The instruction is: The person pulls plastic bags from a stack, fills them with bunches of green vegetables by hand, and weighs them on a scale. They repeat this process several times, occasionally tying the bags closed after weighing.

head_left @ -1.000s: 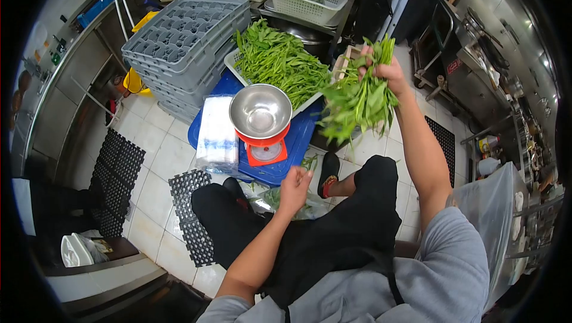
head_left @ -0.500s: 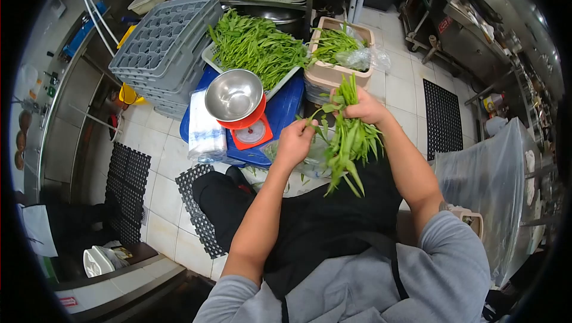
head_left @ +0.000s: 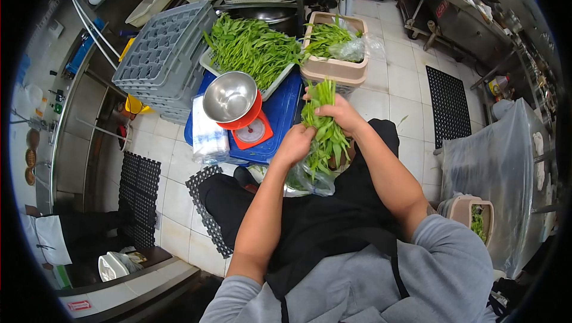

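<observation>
Over tiled floor, right-hand fingers (head_left: 325,110) wrap the greens bunch (head_left: 326,132).

Pale floor tiles (head_left: 405,102) carry black rubber mats (head_left: 448,105) left and right; steel cabinets (head_left: 71,144) line the left, steel equipment (head_left: 476,1) the far right.

Both hands, left (head_left: 293,143) and right (head_left: 336,114), are closed, forearms converging forward.

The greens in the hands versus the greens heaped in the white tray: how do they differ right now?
The bunch of greens is small, gathered upright and gripped by the right hand, with the left hand at its lower part. The heap of greens is far larger, lying loose and spread across the white tray, untouched. Both look like the same leafy stems.
</observation>
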Demonstrator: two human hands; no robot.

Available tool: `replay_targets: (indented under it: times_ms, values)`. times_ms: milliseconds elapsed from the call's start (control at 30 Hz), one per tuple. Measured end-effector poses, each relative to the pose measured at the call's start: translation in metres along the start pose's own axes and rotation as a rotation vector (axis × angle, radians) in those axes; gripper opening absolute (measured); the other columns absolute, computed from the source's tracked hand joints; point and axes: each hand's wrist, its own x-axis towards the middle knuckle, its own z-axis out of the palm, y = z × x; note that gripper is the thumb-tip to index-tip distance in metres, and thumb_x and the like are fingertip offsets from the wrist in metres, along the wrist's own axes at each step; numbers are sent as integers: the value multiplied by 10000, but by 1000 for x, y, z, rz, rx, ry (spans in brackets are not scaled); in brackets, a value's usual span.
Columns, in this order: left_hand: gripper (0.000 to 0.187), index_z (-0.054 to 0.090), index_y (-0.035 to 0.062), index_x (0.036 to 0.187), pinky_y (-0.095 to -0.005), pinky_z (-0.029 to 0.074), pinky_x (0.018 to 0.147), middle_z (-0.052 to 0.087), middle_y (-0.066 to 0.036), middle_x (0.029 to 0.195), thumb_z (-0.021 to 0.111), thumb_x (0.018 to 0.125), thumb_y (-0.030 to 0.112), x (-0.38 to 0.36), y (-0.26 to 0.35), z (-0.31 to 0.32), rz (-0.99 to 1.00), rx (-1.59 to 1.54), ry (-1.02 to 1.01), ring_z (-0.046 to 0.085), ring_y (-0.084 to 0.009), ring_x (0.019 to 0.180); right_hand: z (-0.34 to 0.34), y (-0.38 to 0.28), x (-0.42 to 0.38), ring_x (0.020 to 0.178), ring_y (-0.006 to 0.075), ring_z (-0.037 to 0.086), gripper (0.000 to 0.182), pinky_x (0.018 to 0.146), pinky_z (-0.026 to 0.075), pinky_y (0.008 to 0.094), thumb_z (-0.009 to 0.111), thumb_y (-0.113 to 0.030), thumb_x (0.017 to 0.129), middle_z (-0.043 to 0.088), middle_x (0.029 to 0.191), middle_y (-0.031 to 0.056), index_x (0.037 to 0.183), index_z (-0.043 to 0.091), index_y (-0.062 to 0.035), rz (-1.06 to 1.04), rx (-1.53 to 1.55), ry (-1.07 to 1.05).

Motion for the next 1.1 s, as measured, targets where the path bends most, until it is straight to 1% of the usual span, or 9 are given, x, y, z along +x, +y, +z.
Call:
replay_targets:
  times_ms: [133, 300, 400, 567, 667, 800, 867, 1000, 1100]
  values:
    - [325, 605, -75, 1154, -339, 493, 804, 680, -155, 1010, 495, 951, 153, 0, 0, 10, 156, 119, 81, 628, -211, 886, 14, 18, -18, 1149, 201, 576, 558, 1004, 441, 347, 743, -141, 845, 625, 1197, 114, 1328, 511, 15, 76, -206, -144]
    - [443, 566, -40, 1230, -330, 482, 836, 659, -152, 1035, 605, 865, 209, -28, 47, 5, -54, 238, 24, 619, -214, 935, -15, 38, -8, 770, 225, 692, 135, 704, 561, 351, 663, -122, 894, 679, 883, 124, 950, 605, -13, 1, 27, 162]
    - [607, 575, -9, 1267, -374, 476, 945, 664, -237, 1101, 674, 727, 248, -27, 29, -19, 25, 337, 19, 633, -347, 1075, -52, 45, -7, 606, 227, 658, 210, 545, 538, 344, 690, -227, 887, 652, 729, 106, 928, 616, -36, 103, 136, 377]
    - [312, 665, -49, 1039, -440, 498, 910, 656, -287, 1076, 583, 753, 41, -34, 4, -24, 131, 1000, -7, 624, -413, 1061, -96, 81, -27, 525, 173, 587, 197, 491, 485, 337, 691, -277, 894, 603, 683, 51, 892, 613, -96, 443, 335, 333]
    - [198, 667, -53, 916, -492, 520, 829, 672, -285, 976, 534, 771, -34, -36, -13, -17, 83, 1129, -15, 659, -425, 948, -77, 76, -39, 514, 158, 568, 195, 491, 476, 325, 685, -297, 901, 600, 690, 26, 873, 607, -120, 491, 446, 278]
    - [160, 646, -48, 846, -528, 521, 751, 669, -297, 889, 513, 871, 37, -24, -7, -11, 156, 917, 311, 668, -447, 814, -48, 54, -50, 553, 83, 543, 282, 470, 423, 251, 667, -408, 914, 531, 652, -26, 933, 608, -134, 532, 172, 151]
    - [214, 659, -45, 893, -491, 516, 739, 670, -288, 869, 528, 926, 120, -19, 12, -11, 121, 723, 402, 668, -432, 826, -40, 70, -50, 660, 145, 613, 425, 609, 504, 322, 713, -473, 865, 624, 761, 18, 1001, 664, -74, 192, -334, 8]
    - [255, 677, -33, 970, -410, 506, 726, 687, -223, 829, 563, 950, 194, 0, 18, -14, 89, 372, 581, 670, -349, 777, 25, 36, -73, 757, 320, 671, 599, 746, 524, 405, 807, -517, 720, 691, 815, 175, 934, 666, 24, 198, -1013, -47]
    - [268, 674, -38, 969, -383, 500, 720, 692, -183, 814, 571, 956, 209, 6, 23, -17, 84, 212, 651, 661, -264, 751, 29, 55, -65, 834, 390, 683, 427, 797, 537, 439, 765, -329, 705, 695, 849, 238, 951, 683, 10, 189, -979, 56]
